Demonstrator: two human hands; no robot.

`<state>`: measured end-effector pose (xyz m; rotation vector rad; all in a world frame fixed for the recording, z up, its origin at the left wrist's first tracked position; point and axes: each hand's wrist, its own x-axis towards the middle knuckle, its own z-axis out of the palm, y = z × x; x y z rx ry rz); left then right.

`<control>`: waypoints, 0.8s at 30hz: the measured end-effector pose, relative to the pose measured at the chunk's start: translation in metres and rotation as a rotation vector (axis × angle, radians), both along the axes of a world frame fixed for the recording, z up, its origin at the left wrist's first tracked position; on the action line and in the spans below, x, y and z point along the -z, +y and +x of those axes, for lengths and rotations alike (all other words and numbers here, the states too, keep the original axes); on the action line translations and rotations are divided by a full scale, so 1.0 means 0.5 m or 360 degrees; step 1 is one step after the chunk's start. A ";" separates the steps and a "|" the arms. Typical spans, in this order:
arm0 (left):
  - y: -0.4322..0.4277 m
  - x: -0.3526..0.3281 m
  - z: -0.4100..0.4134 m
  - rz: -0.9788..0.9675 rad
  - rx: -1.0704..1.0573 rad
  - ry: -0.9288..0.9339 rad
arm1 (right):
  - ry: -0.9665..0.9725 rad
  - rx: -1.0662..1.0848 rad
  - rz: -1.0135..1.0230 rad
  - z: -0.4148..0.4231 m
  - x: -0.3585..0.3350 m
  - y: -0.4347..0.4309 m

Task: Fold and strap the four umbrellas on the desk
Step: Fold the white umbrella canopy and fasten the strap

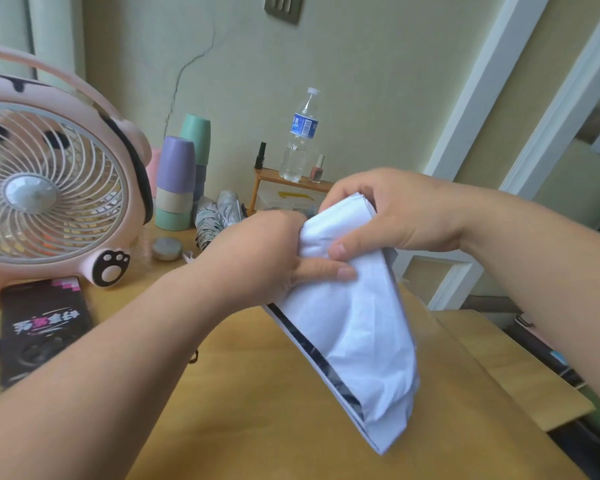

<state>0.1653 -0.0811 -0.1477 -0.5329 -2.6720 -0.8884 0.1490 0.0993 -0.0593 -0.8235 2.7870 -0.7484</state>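
Note:
A white umbrella (357, 334) with a dark inner lining hangs loosely gathered above the wooden desk (250, 410), its canopy pointing down toward me. My left hand (267, 258) grips the fabric on its left side near the top. From the right, my right hand (392, 213) holds the upper end, thumb pressed on the cloth. Behind my left hand lies another umbrella (219, 216), white with a dark print, bundled on the desk; part of it is hidden.
A pink pig-shaped fan (49, 188) stands at the left. Stacked pastel cups (179, 181) sit beside it. A water bottle (300, 136) and nail polish bottles stand on a small wooden shelf (291, 183). A black box (44, 327) and a small candle (167, 247) lie on the desk.

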 end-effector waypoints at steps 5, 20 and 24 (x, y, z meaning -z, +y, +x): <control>-0.036 -0.007 0.009 0.0146 0.0670 -0.0472 | 0.0138 -0.0253 0.0110 0.017 0.007 0.005; -0.008 0.052 -0.027 0.0719 0.0531 0.0010 | 0.0482 0.0087 0.0125 0.044 0.014 -0.002; -0.021 0.058 -0.033 0.0631 0.0819 -0.0131 | 0.0611 -0.0053 0.0200 0.067 0.017 -0.012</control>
